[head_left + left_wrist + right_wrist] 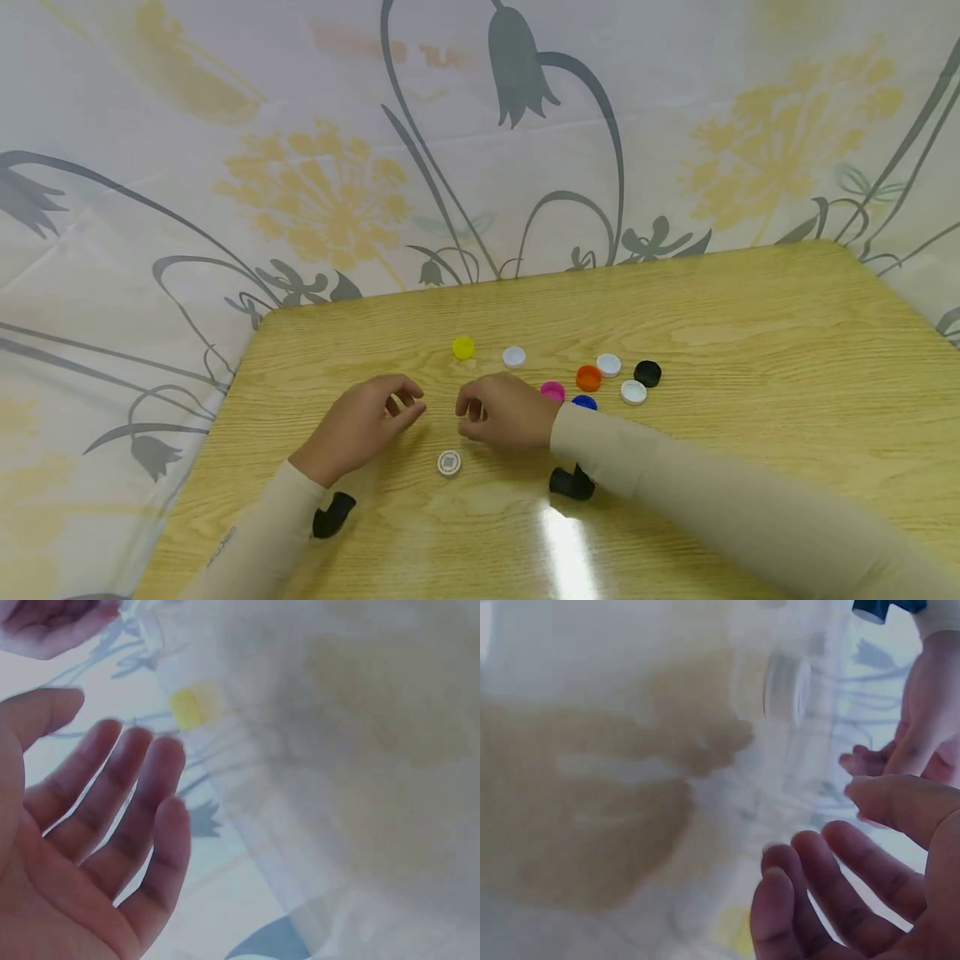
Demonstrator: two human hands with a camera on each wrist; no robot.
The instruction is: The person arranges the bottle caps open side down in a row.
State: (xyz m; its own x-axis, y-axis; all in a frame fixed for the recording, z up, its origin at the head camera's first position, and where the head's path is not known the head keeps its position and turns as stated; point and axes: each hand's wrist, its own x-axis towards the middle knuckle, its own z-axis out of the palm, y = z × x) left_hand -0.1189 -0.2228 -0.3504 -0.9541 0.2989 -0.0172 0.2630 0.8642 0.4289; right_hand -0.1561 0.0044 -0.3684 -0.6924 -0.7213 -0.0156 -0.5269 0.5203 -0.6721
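My left hand (pixel 362 427) is held over the wooden table with its fingers loosely bent and nothing between them. Facing it, a short gap away, is my right hand (pixel 512 412), also holding nothing, its fingers bent. A small round white cap (pixel 449 463) with a grey mark on top lies just in front of the two hands, touched by neither. In the right wrist view a white cap (pixel 787 690) stands out beyond the fingertips. Behind the hands lies a yellow cap (pixel 462 347), which the left wrist view shows as a yellow patch (pixel 189 709).
Beyond the right hand lie a pink cap (pixel 552 391), a partly hidden blue cap (pixel 584 402), an orange cap (pixel 588 378), a black cap (pixel 647 373) and several white caps (pixel 513 357). A flower-patterned cloth (pixel 450 167) hangs behind the table (pixel 750 375).
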